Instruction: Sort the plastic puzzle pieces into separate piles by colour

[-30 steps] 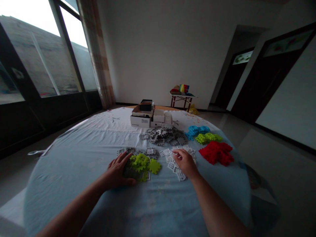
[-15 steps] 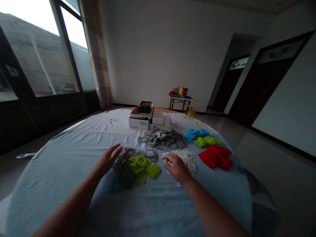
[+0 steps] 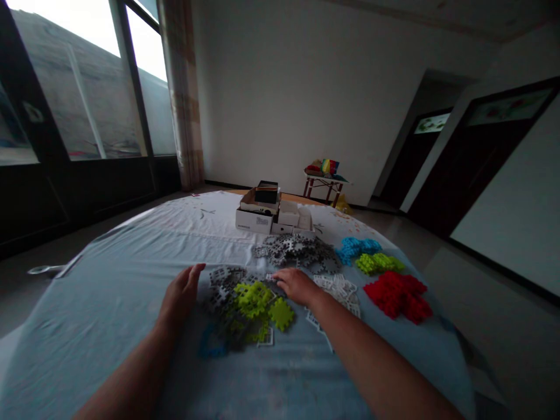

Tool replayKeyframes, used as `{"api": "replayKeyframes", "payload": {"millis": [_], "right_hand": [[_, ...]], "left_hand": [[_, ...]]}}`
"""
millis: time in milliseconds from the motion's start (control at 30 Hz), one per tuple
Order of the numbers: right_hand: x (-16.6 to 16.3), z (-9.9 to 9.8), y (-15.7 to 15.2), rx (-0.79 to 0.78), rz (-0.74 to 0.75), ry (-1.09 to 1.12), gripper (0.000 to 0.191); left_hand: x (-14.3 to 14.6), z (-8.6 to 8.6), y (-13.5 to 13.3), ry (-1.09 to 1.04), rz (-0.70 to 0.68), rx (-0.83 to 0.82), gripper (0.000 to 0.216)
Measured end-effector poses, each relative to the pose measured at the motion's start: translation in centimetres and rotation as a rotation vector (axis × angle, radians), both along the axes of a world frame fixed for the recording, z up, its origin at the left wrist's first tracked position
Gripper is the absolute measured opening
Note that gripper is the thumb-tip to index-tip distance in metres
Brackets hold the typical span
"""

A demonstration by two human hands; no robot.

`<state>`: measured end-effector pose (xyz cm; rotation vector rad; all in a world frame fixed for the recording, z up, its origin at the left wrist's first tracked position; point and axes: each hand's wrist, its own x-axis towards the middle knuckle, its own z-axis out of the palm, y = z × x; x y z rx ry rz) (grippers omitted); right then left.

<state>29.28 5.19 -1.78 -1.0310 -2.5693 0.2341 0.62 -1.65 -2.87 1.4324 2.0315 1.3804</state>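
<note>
My right hand (image 3: 297,286) reaches over the mixed pile, thumb and fingers closed at the edge of a small white lattice piece (image 3: 270,276). To the left, my left hand (image 3: 181,293) hovers with fingers stretched out, holding nothing, beside the grey interlocking pieces (image 3: 225,280). Lime-green interlocking pieces (image 3: 254,298) lie on the grey ones, and a single lime gear-shaped piece (image 3: 281,314) sits at their right. A blue piece (image 3: 213,343) shows at the near edge of this pile. White lattice pieces (image 3: 339,287) are spread beneath and beyond my right forearm.
A larger grey heap (image 3: 300,251) lies before stacked boxes (image 3: 254,221) at the back. Blue (image 3: 356,248), lime (image 3: 378,263) and red (image 3: 398,296) heaps line the right side. A cloth covers the round table (image 3: 109,291). A small side table (image 3: 326,179) stands by the wall.
My right hand has moved left from the white pieces to the small white lattice piece on the mixed pile. My left hand has drawn slightly left. The view has shifted a little.
</note>
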Motion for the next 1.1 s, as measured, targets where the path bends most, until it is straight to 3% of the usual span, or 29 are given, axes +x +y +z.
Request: {"api": "replayKeyframes", "payload": {"millis": [167,400,567,800,1000,1100], "right_hand": [[-0.5,1.6,-0.9,-0.006,0.011,0.213,0.025],[-1.0,1.5,-0.8,-0.369,-0.078,0.476,0.032],[-1.0,1.1,-0.7,-0.473,-0.097,0.576,0.019],[1.2,2.1,0.1,-0.462,-0.114,0.791,0.025],[2.8,3.3,2.5,-0.461,-0.394,0.811,0.024],[2.5,3.9,4.4,-0.441,-0.465,0.826,0.023]], "left_hand": [[-0.1,-0.5,0.3,-0.039,0.000,-0.001,0.051],[-0.3,-1.0,-0.1,-0.046,0.019,0.018,0.050],[-0.4,-1.0,-0.6,-0.052,0.019,0.034,0.049],[-0.2,-0.4,-0.7,-0.022,0.027,-0.030,0.047],[-0.8,-1.0,-0.3,0.024,0.034,-0.054,0.045],[-0.9,-1.3,-0.1,0.031,0.035,-0.040,0.044]]}}
